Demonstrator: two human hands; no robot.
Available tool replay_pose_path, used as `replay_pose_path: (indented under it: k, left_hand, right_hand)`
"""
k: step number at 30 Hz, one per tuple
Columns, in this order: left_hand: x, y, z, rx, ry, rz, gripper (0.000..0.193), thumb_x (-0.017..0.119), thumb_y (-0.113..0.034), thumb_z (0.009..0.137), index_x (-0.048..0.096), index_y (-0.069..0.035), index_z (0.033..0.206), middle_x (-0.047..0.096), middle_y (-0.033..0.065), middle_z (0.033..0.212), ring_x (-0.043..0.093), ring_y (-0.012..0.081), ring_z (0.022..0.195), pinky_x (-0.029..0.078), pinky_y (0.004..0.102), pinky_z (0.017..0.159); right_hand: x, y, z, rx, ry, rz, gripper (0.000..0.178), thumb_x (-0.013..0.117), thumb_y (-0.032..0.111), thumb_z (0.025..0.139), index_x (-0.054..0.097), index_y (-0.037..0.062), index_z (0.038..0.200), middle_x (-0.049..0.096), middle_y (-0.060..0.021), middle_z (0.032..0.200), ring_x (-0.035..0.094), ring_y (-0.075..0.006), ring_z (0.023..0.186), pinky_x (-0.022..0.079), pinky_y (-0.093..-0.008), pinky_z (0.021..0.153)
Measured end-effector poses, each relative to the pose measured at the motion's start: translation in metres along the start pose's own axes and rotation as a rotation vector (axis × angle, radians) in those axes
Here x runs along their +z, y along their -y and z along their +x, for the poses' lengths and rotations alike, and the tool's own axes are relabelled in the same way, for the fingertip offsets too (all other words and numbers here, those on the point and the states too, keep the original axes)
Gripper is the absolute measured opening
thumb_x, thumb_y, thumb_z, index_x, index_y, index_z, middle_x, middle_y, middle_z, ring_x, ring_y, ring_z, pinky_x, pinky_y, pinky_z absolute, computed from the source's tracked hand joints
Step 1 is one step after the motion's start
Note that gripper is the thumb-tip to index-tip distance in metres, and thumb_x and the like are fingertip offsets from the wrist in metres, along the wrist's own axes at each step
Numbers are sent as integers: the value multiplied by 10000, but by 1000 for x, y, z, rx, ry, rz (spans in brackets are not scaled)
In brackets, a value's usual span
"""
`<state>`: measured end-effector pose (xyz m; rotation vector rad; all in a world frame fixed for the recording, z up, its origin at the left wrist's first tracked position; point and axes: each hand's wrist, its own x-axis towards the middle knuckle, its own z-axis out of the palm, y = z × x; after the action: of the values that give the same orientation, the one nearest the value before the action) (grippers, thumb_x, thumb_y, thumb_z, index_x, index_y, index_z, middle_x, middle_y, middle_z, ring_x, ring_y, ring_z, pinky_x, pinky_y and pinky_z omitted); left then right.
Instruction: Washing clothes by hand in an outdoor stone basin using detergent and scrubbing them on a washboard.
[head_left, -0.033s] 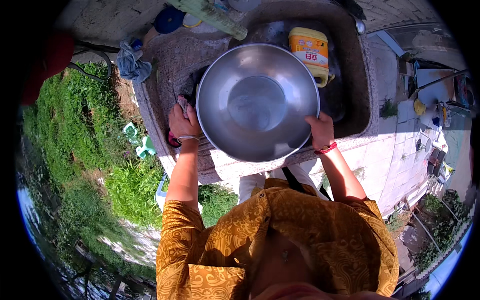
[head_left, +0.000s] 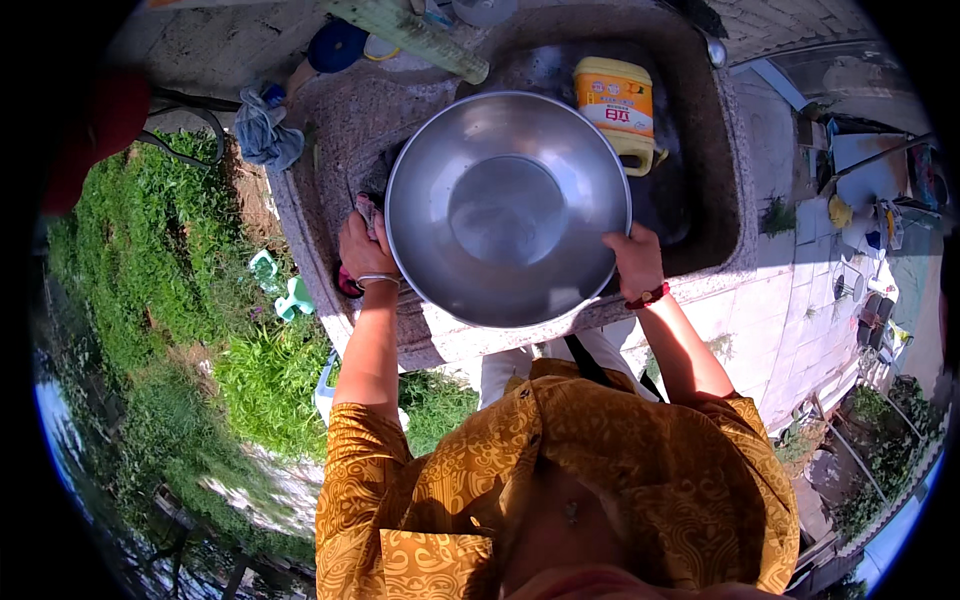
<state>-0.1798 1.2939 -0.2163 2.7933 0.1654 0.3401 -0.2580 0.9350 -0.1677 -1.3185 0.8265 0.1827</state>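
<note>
A wide stainless steel bowl [head_left: 508, 290] is held over a speckled stone sink [head_left: 735, 200], its shiny inside facing up. My right hand [head_left: 636, 264] grips the bowl's right rim, thumb on the inner side and fingers hidden beneath. Against the bowl's outer left side, my left hand [head_left: 364, 246] is closed on a pinkish-grey rag [head_left: 370, 212], which pokes out past the fingers. How far the left fingers reach under the bowl cannot be seen. Beyond the right rim, a yellow jug [head_left: 614, 98] with an orange label lies in the sink basin.
A pale green pole [head_left: 425, 42] slants over the sink's back edge. A blue-grey cloth [head_left: 266, 132] hangs at the left corner, near a dark blue round lid [head_left: 335, 46]. Green plants [head_left: 150, 240] grow to the left; pale paving [head_left: 750, 340] lies to the right.
The bowl has shifted slightly to the left, and my right hand has moved left with it. My left hand stays nearly in place.
</note>
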Motion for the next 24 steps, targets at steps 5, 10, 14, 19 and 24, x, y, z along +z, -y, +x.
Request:
replay_pose_path:
  k: [5,10,14,19,24]
  left_hand:
    - [-7,5,8,-302,220,-198,337,536,-372,861,585,-71,1006,663,179,876,648,334,804,491,406,648]
    - [-21,31,-14,-300,35,-429,411,509,-323,897,573,43,1071,653,208,807,635,324,761,482,388,712]
    - [-36,54,-36,-770,-74,-1415,502,388,-382,962,492,36,1219,608,162,1080,603,249,902,492,332,775]
    - [-98,-51,-39,-675,-105,-1105,645,423,-395,944,244,5,1417,347,187,1399,380,276,1262,331,399,1034]
    - [-107,-101,-21,447,-36,161,411,616,-354,812,544,3,1002,483,240,1245,432,368,1196,253,565,1026]
  right_hand:
    - [23,5,12,121,41,-132,149,590,55,731,637,-32,842,577,-29,653,490,-99,529,370,-267,465]
    - [54,-1,23,-73,90,-223,189,538,92,744,592,-89,761,617,-173,685,603,-274,639,459,-363,593]
    - [90,-4,16,-366,155,-553,283,509,161,788,556,-118,802,598,-316,775,596,-452,791,482,-478,739]
    - [100,-16,48,-387,117,-498,413,493,288,882,517,-120,943,600,-319,775,601,-459,783,488,-490,715]
    - [88,12,61,-415,298,-414,580,467,442,912,475,-102,1114,601,-321,934,585,-451,922,473,-454,812]
